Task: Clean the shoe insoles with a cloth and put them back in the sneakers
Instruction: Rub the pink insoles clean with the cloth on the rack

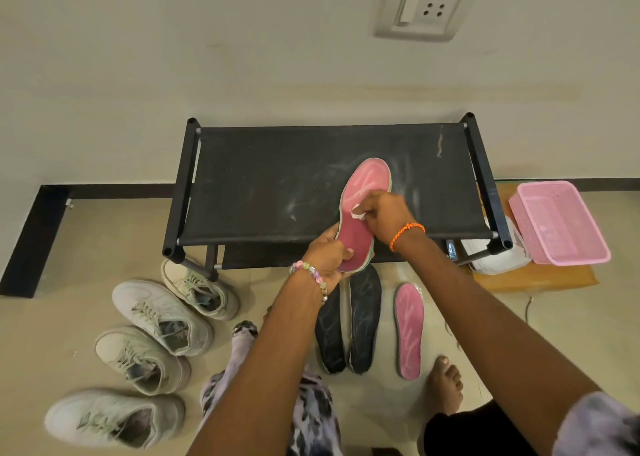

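Note:
My left hand (329, 256) grips the heel end of a pink insole (363, 192), holding it up over the front edge of a black shoe rack (277, 185). My right hand (384, 216) pinches a small white cloth (357, 213) against the middle of that insole. On the floor below lie two black insoles (363, 320) side by side and a second pink insole (408, 331) to their right. Several pale sneakers (162, 317) stand in a column on the floor at the left, with their openings facing up.
A pink plastic basket (557, 223) sits on a brown mat at the right, beside the rack, with a white object next to it. My bare foot (445, 383) and patterned trousers are near the bottom. The wall with a socket plate (426, 5) rises behind the rack.

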